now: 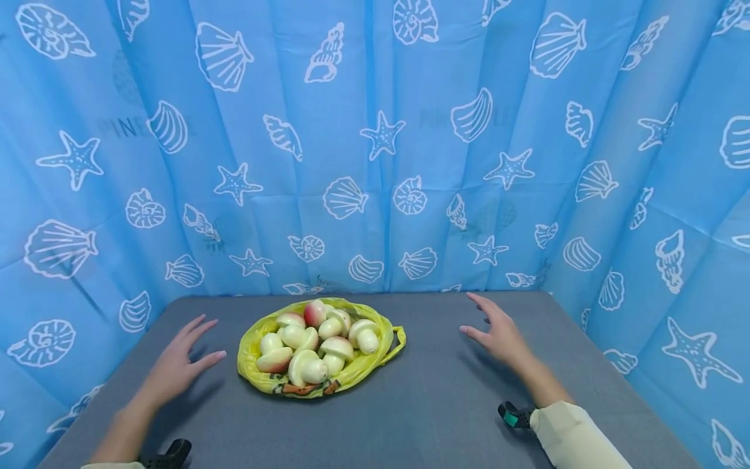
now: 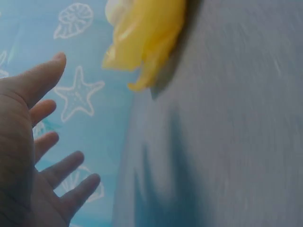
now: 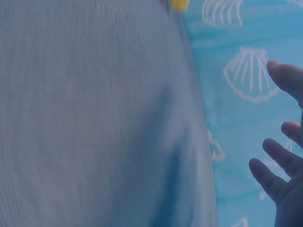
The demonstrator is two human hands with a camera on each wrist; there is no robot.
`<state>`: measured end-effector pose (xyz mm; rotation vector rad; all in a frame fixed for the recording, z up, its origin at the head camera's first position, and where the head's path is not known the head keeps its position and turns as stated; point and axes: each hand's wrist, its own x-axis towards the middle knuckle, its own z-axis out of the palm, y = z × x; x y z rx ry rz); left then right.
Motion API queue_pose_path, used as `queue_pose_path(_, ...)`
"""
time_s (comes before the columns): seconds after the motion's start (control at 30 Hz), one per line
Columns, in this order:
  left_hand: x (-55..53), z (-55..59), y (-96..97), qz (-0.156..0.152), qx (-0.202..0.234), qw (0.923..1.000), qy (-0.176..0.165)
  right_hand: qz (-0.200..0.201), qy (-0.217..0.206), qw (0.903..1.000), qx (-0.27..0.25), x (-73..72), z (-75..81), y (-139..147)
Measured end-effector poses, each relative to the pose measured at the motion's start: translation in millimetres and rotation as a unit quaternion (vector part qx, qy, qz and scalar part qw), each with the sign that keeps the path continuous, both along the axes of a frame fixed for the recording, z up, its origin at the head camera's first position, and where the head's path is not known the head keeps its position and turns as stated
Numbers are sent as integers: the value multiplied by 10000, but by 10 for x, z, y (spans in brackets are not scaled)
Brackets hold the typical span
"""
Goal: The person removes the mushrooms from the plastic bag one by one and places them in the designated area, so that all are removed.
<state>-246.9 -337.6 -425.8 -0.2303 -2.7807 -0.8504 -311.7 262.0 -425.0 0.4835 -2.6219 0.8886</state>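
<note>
A yellow plastic bag (image 1: 375,365) lies spread on the table, its mouth wide and its handle loop out to the right. Inside it sit several pale mushrooms (image 1: 336,348) with rounded caps, some tinged pink or red. To the left of the bag, my left hand (image 1: 176,368) hovers with fingers spread, touching nothing. My right hand (image 1: 500,332) is held well to the right of the bag, its fingers extended and likewise holding nothing. In the left wrist view, part of the yellow bag (image 2: 151,38) shows beyond the left thumb.
A grey cloth-covered table (image 1: 410,423) carries the bag. Behind it and along both sides hangs a blue curtain (image 1: 375,163) printed with white shells and starfish. Black bands with small devices (image 1: 515,415) are on both wrists.
</note>
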Motion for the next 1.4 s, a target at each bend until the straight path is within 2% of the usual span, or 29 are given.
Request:
queue_pose_path(0.23,-74,-44,166,-234,857,9960,-68,211,304,9974,-611,-23,-19,-367)
queue_pose_path(0.4,-149,-102,269,-439,1453,9858,-722,255,382,9945,-945,-48,-31,-599)
queue_pose_path(0.5,-183,-139,322,-411,1707,9769,-1217,316,343,9924,-1141,-54,-26,-716)
queue_pose_path(0.6,-215,-182,366,-354,1886,9705,-1462,358,352,9901,-1314,-58,-7,-824)
queue_pose_path(0.9,-252,-306,465,-495,2356,9605,-1398,619,407,9818,-1749,-75,46,-1101)
queue_pose_path(1.07,-251,-384,461,-601,2571,9520,-1547,792,394,9778,-1898,-61,81,-1206)
queue_pose_path(1.2,-246,-383,440,-821,2669,9468,-1598,865,299,9755,-2000,-63,91,-1304)
queue_pose_path(1.4,-245,-353,420,-974,2674,9443,-1653,1074,317,9729,-2023,-54,42,-1466)
